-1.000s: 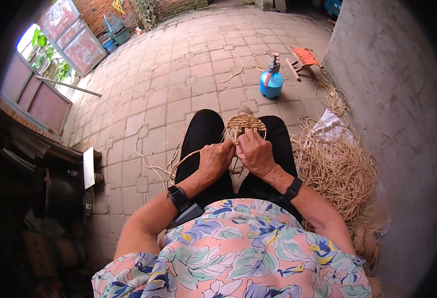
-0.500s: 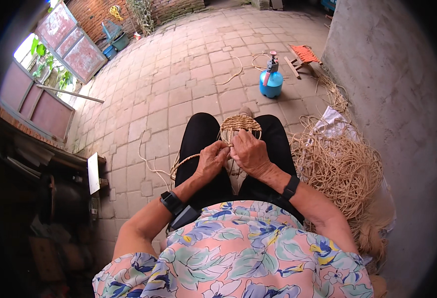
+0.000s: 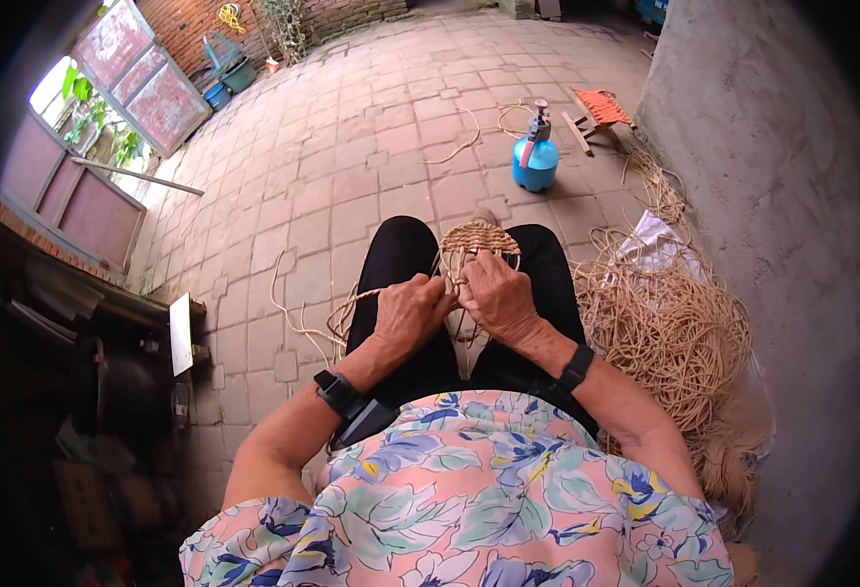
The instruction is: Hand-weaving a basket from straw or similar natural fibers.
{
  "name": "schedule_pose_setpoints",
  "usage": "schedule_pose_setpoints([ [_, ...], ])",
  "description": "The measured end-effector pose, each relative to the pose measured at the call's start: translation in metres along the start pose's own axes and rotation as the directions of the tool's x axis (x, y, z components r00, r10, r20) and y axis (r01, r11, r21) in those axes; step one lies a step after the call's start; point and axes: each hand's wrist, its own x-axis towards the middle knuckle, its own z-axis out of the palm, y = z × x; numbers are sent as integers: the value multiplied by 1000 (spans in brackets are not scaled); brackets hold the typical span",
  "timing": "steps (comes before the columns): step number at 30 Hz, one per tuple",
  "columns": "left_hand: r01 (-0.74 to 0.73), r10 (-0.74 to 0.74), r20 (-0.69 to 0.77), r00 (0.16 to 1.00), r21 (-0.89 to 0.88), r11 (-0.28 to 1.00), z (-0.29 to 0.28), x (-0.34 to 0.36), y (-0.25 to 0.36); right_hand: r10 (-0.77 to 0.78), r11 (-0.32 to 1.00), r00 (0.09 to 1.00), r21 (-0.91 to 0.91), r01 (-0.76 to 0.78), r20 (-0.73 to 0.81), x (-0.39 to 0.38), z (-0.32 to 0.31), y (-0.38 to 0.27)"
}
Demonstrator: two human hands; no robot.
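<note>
Between my knees is a small woven piece [image 3: 479,238] of tan cord, its far end closely woven and its near part bare strands on a frame. My left hand [image 3: 412,311] is closed on a twisted tan cord [image 3: 363,295], which trails off leftward past my left knee. Just right of it, my right hand [image 3: 496,296] is closed at the near part of the woven piece, fingers bent around its strands. Both hands are almost touching. The fingertips and the exact spot they pinch are partly hidden.
A large tangled heap of tan cord [image 3: 669,333] lies to my right by the grey wall [image 3: 782,196]. Ahead stand a blue pump sprayer [image 3: 534,166] and a folding stool with an orange seat [image 3: 601,106]. Loose cord [image 3: 298,328] lies left on the paving. A white board [image 3: 181,335] stands at left.
My left hand has turned over, its back now facing up, and shifted slightly left. My right hand and the woven piece have moved slightly right.
</note>
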Motion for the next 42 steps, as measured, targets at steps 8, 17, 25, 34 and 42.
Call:
schedule_pose_setpoints([
  [8,-130,130,39,991,5,991,-4,-14,-10,3,1000,1000,11,-3,11,-2,-2,2],
  [17,537,-406,351,843,-531,655,-2,4,14,32,998,999,52,-33,20,-3,-2,1],
  [25,689,-374,666,646,-719,-90,2,-1,17,54,997,998,57,-56,34,-4,-4,0],
  [34,568,-200,743,639,-631,-527,-2,-8,22,19,1000,1000,22,-19,9,-3,-3,0],
  [42,528,-230,723,651,-650,-547,0,-12,23,25,998,1000,57,-24,-2,-5,-3,1],
])
